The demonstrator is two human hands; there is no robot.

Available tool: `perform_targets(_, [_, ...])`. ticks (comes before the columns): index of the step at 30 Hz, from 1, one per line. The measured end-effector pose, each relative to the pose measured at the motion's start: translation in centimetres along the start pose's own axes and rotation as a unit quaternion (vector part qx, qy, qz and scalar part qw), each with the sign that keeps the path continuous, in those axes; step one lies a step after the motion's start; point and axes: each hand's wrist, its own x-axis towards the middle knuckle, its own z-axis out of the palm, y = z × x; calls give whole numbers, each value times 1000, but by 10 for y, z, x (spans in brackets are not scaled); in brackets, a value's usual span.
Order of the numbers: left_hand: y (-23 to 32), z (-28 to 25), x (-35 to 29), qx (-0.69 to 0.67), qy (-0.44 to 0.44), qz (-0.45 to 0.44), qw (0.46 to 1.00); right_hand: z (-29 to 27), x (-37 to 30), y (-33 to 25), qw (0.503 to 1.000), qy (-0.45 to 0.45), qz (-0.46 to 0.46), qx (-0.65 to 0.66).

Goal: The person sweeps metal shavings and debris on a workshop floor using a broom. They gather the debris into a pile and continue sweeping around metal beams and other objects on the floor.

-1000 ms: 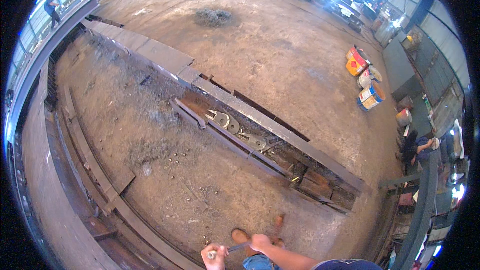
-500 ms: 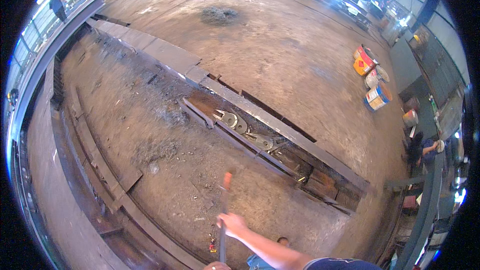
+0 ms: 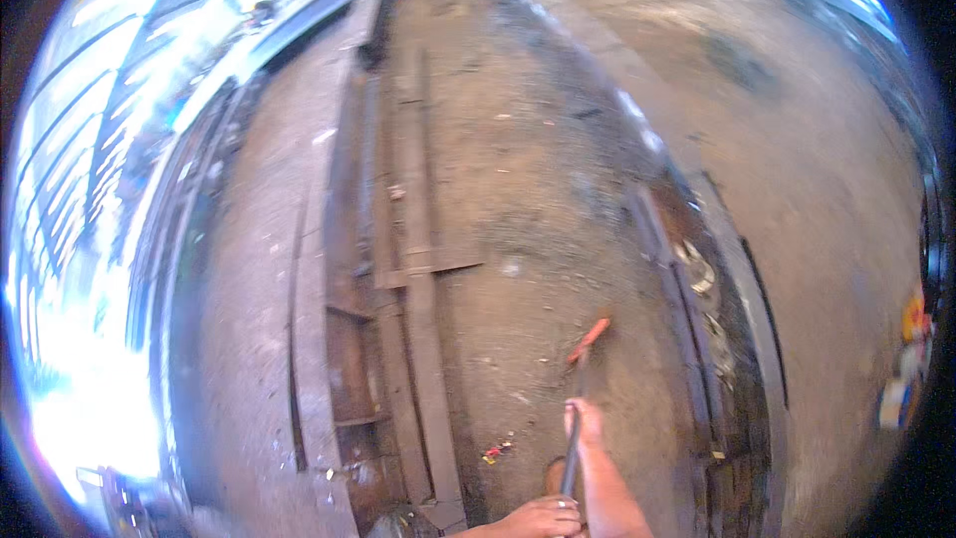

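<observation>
Both my hands are closed round a long dark pole [image 3: 572,463] that ends in an orange-red piece [image 3: 590,341]. What sort of tool it is, I cannot make out. My right hand [image 3: 588,420] grips the pole partway along. Closer to the lower edge, my left hand [image 3: 550,516] wraps round its near part. The orange end is over the dirt floor [image 3: 538,279], and whether it touches the ground cannot be seen. On the ground left of the pole lies a small red and yellow scrap [image 3: 495,451].
Long rusty steel beams [image 3: 423,339] run away on the left. To the right, a metal-edged trench [image 3: 687,339] holds pale rounded metal parts [image 3: 697,271]. Colourful buckets [image 3: 899,394] stand by the right rim. Glaring light fills the left side.
My view has swung left, so the trench and buckets sit farther right in the picture. My left hand shows more fully now. Both hands still hold the pole, which leans more to the right.
</observation>
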Motion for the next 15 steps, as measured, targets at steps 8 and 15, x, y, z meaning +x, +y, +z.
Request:
perform_targets(8, [19, -50, -28, -145, 222, -71, 962, -13, -106, -27, 796, -33, -90, -598])
perform_targets(15, [-23, -8, -4, -295, 236, -145, 915, -86, -92, 54, 854, -38, -110, -507])
